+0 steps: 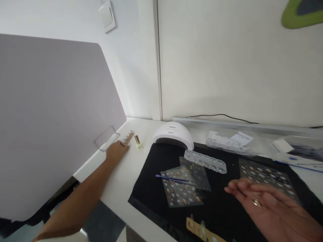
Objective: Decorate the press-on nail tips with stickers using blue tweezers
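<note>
- While the left hand (116,151) stretches far out to the back-left of the white surface (118,188), its fingers (123,144) rest on the near end of a wooden nail-tip strip (128,137); cannot tell if they pinch it or just touch.
- Strip: thin flat stick, row of small glossy nail tips on top, lying just beside a clear acrylic stand (106,141) at the grey partition (50,117).
- Small polish bottle (137,141), gold cap, pale base, upright just right of the strip. Judgement: dragging the strip sideways could tip it, since it looks narrow and top-heavy.
- Right hand (267,205) hovers low over the black mat (222,208), fingers loosely spread, holding nothing, ring on one finger; blurred.
- Below it: second strip (202,230) with tips at the mat's front edge. Judgement: a hand dropped blind could knock tips off.
- Sticker sheets (181,188), clear glossy film, thin purple tool (174,179) across them; slick, likely to slide.
- Also: white domed nail lamp (173,134), smooth plastic; clear ridged tray (205,160); another sticker sheet (264,176); plastic bags (229,141).
</note>
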`<state>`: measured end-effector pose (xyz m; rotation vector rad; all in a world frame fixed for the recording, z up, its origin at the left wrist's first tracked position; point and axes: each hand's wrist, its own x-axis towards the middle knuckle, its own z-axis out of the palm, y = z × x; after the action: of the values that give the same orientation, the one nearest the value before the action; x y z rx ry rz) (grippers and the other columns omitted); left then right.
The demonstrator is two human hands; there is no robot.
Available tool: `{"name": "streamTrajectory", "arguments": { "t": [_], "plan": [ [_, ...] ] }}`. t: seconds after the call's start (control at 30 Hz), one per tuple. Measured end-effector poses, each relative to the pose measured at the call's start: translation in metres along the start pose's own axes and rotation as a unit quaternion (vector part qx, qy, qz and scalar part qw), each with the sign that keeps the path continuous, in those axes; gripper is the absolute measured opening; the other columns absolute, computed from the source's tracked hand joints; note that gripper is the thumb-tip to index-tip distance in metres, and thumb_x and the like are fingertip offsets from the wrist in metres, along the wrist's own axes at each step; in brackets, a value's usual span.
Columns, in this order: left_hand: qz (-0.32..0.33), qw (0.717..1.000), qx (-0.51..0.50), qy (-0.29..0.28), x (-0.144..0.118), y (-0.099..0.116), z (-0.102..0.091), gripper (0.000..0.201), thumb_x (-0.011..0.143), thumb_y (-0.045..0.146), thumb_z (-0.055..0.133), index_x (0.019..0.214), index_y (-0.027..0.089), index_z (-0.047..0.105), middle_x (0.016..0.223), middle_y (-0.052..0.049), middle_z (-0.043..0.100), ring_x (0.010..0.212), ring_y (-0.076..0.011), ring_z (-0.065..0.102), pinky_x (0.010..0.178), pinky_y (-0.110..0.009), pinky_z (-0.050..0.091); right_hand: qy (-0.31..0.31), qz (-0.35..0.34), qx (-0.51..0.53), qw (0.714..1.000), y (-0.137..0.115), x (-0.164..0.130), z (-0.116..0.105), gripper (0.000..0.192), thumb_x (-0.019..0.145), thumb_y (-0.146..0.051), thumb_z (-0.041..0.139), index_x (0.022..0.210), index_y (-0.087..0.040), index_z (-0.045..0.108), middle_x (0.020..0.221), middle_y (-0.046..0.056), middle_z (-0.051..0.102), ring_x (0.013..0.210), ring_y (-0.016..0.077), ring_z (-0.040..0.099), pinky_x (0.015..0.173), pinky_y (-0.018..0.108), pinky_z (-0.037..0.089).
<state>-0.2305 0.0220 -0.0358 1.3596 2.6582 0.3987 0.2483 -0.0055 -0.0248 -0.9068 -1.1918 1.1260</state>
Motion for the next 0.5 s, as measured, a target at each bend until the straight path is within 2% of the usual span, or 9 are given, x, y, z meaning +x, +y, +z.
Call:
{"name": "streamTrajectory", "arguments": {
  "t": [0.1,0.17,0.27,0.37,0.5],
  "plan": [
    [-0.013,1.0,-0.005,-0.003,0.001,0.007,-0.001,0.034,0.099,0.037,0.064,0.127,0.016,0.062,0.127,-0.011,0.065,0.108,-0.0245,0.067,0.092,-0.046,0.059,-0.023,0.031,0.042,0.998,-0.01,0.0,0.009,0.023,0.064,-0.053,0.089,0.076,-0.036,0.08,0.089,0.011,0.077,0.083,0.0309,0.076,0.079,0.047,0.064],
    [-0.019,1.0,-0.008,-0.003,-0.001,0.007,-0.003,0.034,0.099,0.036,0.064,0.127,0.016,0.062,0.127,-0.011,0.065,0.108,-0.0245,0.067,0.092,-0.045,0.059,-0.04,0.047,0.068,0.996,-0.013,-0.002,0.013,0.025,0.063,-0.055,0.09,0.075,-0.036,0.079,0.089,0.006,0.077,0.084,0.0275,0.075,0.081,0.045,0.064],
    [-0.016,1.0,-0.019,0.0,-0.013,0.0,-0.009,0.034,0.099,0.036,0.064,0.127,0.016,0.062,0.126,-0.01,0.066,0.108,-0.0244,0.067,0.091,-0.045,0.059,-0.071,0.061,0.098,0.991,-0.017,-0.005,0.017,0.024,0.064,-0.054,0.09,0.073,-0.034,0.08,0.089,0.004,0.077,0.084,0.026,0.073,0.081,0.045,0.064],
    [-0.006,0.999,-0.034,0.004,-0.041,-0.019,-0.018,0.033,0.099,0.036,0.065,0.124,0.016,0.063,0.123,-0.009,0.066,0.107,-0.0247,0.068,0.09,-0.044,0.06,-0.096,0.065,0.118,0.986,-0.018,-0.007,0.017,0.021,0.07,-0.052,0.088,0.077,-0.033,0.08,0.09,0.004,0.077,0.086,0.0261,0.072,0.083,0.046,0.063],
    [0.007,0.999,-0.037,-0.007,-0.095,-0.048,-0.028,0.031,0.099,0.038,0.064,0.118,0.014,0.065,0.116,-0.007,0.069,0.099,-0.0234,0.069,0.085,-0.041,0.061,-0.126,0.057,0.144,0.98,-0.012,-0.01,0.014,0.016,0.08,-0.044,0.083,0.084,-0.029,0.077,0.096,0.003,0.075,0.092,0.0223,0.071,0.087,0.043,0.061]
  ]
}}
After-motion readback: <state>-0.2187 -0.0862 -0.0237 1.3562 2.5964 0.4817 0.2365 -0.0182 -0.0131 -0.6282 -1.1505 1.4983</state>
